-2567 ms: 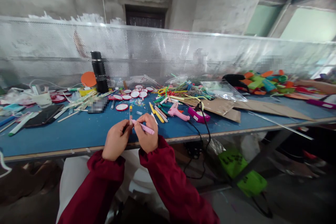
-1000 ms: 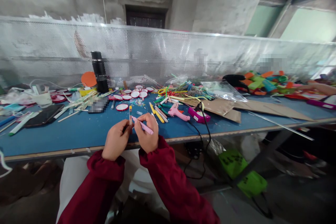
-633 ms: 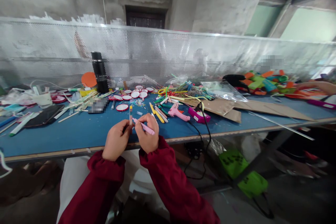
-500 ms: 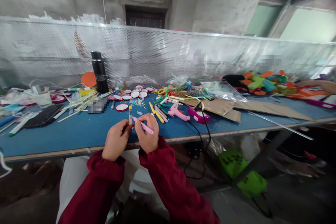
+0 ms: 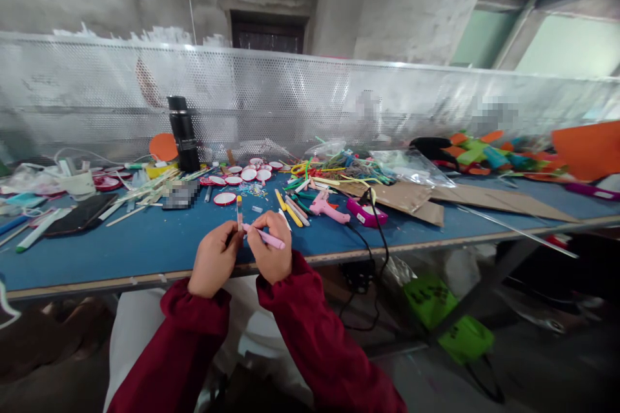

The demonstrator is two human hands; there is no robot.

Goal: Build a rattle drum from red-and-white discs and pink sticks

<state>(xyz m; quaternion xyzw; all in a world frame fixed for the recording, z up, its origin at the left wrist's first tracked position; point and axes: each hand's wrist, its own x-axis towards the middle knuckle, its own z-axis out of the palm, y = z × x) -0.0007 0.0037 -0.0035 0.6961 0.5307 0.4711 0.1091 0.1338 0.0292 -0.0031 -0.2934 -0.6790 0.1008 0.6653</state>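
Observation:
My left hand [image 5: 216,257] is closed on a thin wooden craft stick [image 5: 239,208], held upright, with yellow and orange bands at its top. In my right hand [image 5: 272,250] is a pink marker [image 5: 267,238], pinched between thumb and fingers and pointing left. The marker's tip meets the stick close to my left fingertips; whether it touches I cannot tell. Just right of my right hand lie several markers, among them a yellow marker [image 5: 294,214]. A white-topped red round cap [image 5: 225,199] sits behind my left hand.
A pink glue gun [image 5: 328,207] with a black cord lies beside a magenta tape roll [image 5: 367,213]. Farther right are cardboard pieces [image 5: 498,199] and an orange sheet [image 5: 588,148]. A black bottle [image 5: 184,134] stands at the back left, near loose sticks and a phone [image 5: 80,214].
The pink marker's tip has shifted slightly left and down along the stick. At the far right, an orange sheet now stands raised above the table.

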